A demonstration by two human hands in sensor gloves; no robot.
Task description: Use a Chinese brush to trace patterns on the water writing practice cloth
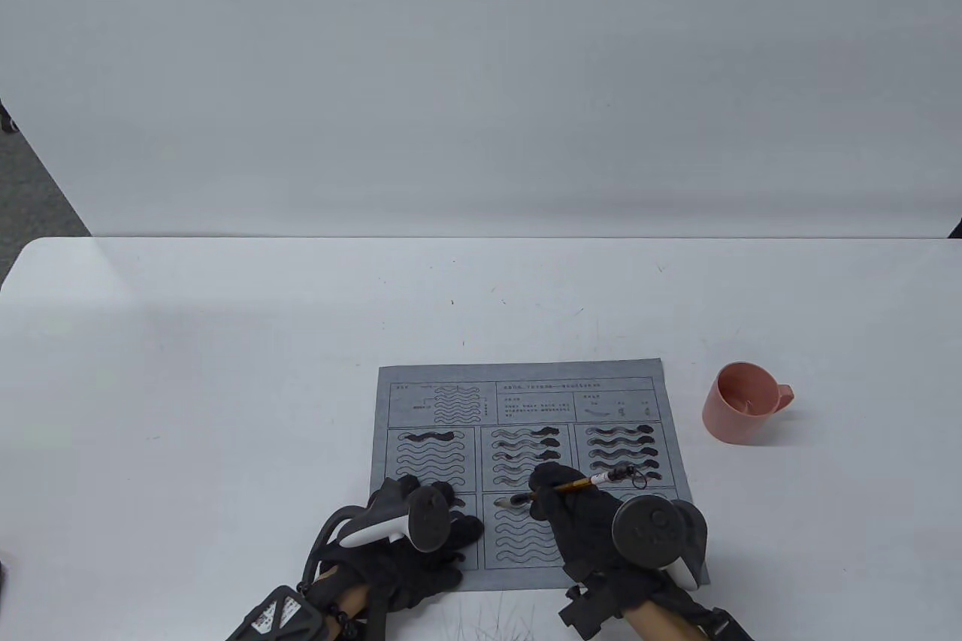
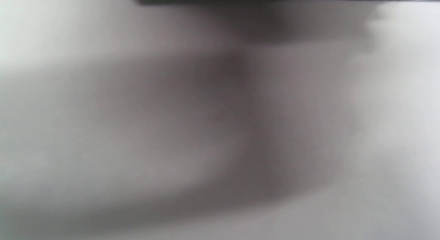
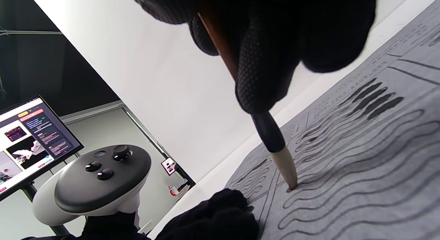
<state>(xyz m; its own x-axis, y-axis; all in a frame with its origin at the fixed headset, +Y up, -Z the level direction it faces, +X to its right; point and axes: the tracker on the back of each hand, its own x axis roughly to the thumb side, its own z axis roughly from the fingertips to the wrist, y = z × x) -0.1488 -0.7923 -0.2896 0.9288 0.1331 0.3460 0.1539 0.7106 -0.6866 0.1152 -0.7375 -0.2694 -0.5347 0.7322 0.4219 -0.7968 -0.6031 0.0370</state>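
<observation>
Right hand [image 1: 582, 521]: I grip the brush [image 1: 571, 485], shaft slanting up-right from the tip.
Tip: touching the cloth [image 1: 526, 378] at the lower-middle panel's first wave, left end; stroke likely runs rightward.
Left hand [image 1: 421, 543]: flat, pressing the cloth's lower-left corner.

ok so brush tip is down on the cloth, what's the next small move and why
Probably draw the brown-handled Chinese brush rightward along the top wavy outline of the lower middle panel. The right hand holds it with the pale tip touching that outline's left end, and the line is not yet darkened. The left hand presses on the grey water writing cloth.
</observation>
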